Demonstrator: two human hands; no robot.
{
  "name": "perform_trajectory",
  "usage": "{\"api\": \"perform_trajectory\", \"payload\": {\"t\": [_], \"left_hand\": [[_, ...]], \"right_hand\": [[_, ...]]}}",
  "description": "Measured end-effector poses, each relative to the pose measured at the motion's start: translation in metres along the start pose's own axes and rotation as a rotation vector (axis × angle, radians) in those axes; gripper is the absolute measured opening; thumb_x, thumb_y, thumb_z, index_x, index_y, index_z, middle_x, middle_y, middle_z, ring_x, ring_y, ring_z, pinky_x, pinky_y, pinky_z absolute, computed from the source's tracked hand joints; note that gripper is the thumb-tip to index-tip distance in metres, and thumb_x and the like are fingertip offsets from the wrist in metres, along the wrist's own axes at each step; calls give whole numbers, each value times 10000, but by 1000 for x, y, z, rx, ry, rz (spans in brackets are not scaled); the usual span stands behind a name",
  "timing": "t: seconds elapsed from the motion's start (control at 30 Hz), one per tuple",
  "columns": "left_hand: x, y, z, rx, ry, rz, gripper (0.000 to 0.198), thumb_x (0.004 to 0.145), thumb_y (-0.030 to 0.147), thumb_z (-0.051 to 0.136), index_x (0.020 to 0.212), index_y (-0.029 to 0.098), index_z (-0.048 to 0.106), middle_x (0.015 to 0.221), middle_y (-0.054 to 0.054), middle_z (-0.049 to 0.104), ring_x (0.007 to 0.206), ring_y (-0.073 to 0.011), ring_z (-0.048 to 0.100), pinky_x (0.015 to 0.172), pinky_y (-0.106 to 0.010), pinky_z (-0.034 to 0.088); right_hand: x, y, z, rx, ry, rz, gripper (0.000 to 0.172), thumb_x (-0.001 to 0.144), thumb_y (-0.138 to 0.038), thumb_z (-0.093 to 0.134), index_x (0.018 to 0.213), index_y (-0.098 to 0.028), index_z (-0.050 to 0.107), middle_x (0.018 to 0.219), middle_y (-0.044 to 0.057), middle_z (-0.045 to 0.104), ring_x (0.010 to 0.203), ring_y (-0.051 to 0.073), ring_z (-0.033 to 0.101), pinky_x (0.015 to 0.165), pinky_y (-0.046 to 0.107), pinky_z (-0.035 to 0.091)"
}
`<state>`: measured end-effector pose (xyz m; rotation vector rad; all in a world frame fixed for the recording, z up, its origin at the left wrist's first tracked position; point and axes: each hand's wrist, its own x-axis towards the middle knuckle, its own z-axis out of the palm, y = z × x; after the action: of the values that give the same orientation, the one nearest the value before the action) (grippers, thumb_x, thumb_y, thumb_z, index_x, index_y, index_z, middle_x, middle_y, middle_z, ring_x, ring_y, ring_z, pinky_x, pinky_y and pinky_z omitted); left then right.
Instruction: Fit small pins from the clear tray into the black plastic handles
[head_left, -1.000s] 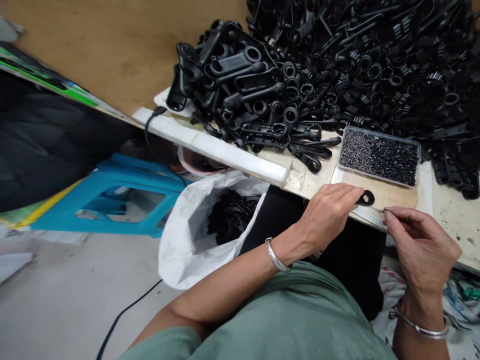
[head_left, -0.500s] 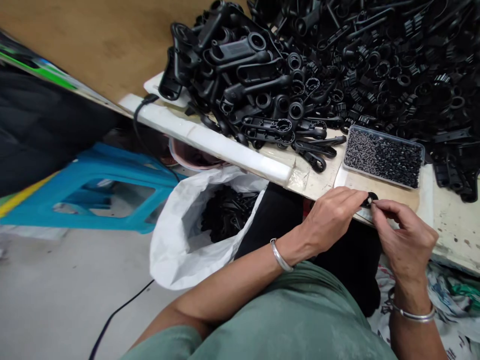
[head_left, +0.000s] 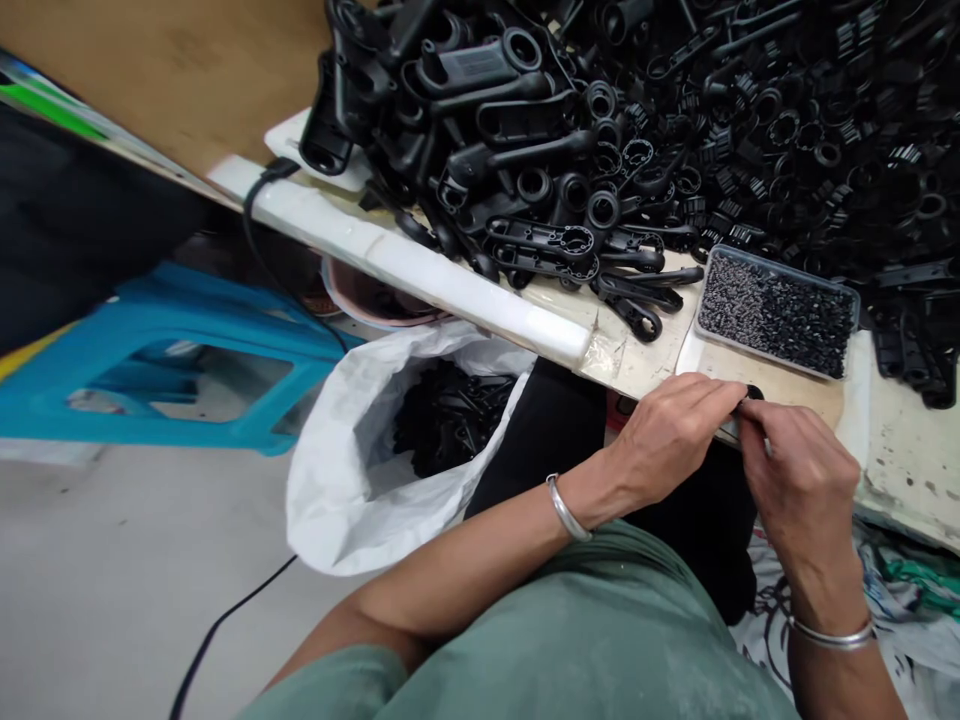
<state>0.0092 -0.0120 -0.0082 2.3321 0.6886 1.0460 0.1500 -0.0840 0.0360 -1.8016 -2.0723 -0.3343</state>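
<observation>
At the table's front edge, a small black plastic part [head_left: 754, 393] is pinched in the fingers of my left hand [head_left: 679, 432], which mostly covers it. My right hand [head_left: 799, 475] meets it from the other side, thumb and fingertips pressed against the same part. Whether the right fingers also hold some tiny piece is hidden. Just beyond both hands lies a clear shallow box [head_left: 776, 312] filled with tiny grey and black pieces. Behind that box spreads a big heap of black plastic parts [head_left: 795, 130], rings and long handle-shaped pieces among them.
To the left below the table, a white sack [head_left: 337, 500] stands open with black parts inside. A blue plastic stool [head_left: 187, 350] is farther left. White foam edging [head_left: 420, 265] runs along the table's edge, and a black cable [head_left: 255, 225] hangs over it.
The right hand has turned over the black part, its knuckles now more upward and its fingers closer to the left hand's. The view has shifted slightly.
</observation>
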Motion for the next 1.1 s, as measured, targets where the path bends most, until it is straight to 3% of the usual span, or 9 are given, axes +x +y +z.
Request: {"api": "perform_trajectory", "payload": {"t": [0.2, 0.5, 0.87, 1.0, 1.1], "left_hand": [[-2, -3, 3, -35, 51, 31, 209, 986, 85, 483, 1170, 94, 583, 1070, -91, 726, 1035, -169, 683, 947, -325, 575], [-1, -3, 3, -16, 6, 18, 204, 986, 101, 498, 1160, 109, 603, 1071, -85, 730, 1041, -161, 682, 939, -318, 579], [1, -3, 0, -102, 19, 21, 179, 983, 78, 478, 1108, 88, 605, 981, -74, 711, 965, -164, 663, 927, -317, 570], [-1, -4, 3, -118, 54, 0, 205, 980, 64, 445, 1108, 112, 598, 971, -66, 708, 952, -155, 660, 891, -305, 579], [-3, -4, 6, -120, 108, -14, 187, 978, 66, 424, 1003, 109, 604, 874, -60, 691, 868, -158, 646, 825, -298, 580]], "right_hand": [[-3, -2, 0, -13, 93, 113, 140, 962, -205, 575, 1030, -192, 696, 933, 54, 781, 776, 174, 740, 721, 275, 552], [7, 3, -4, 54, -3, 289, 142, 942, -315, 579, 974, -210, 670, 806, 25, 753, 657, 171, 723, 606, 252, 509], [19, 6, -8, -109, -155, 105, 158, 956, -224, 476, 949, -197, 631, 697, 29, 700, 565, 173, 652, 548, 265, 396], [26, -10, -11, -295, -259, 36, 166, 924, -126, 427, 860, -186, 568, 555, 17, 577, 476, 173, 558, 482, 271, 297], [29, -28, -10, -462, -322, 60, 248, 895, -31, 352, 796, -179, 524, 587, 71, 590, 492, 195, 563, 466, 283, 276]]}}
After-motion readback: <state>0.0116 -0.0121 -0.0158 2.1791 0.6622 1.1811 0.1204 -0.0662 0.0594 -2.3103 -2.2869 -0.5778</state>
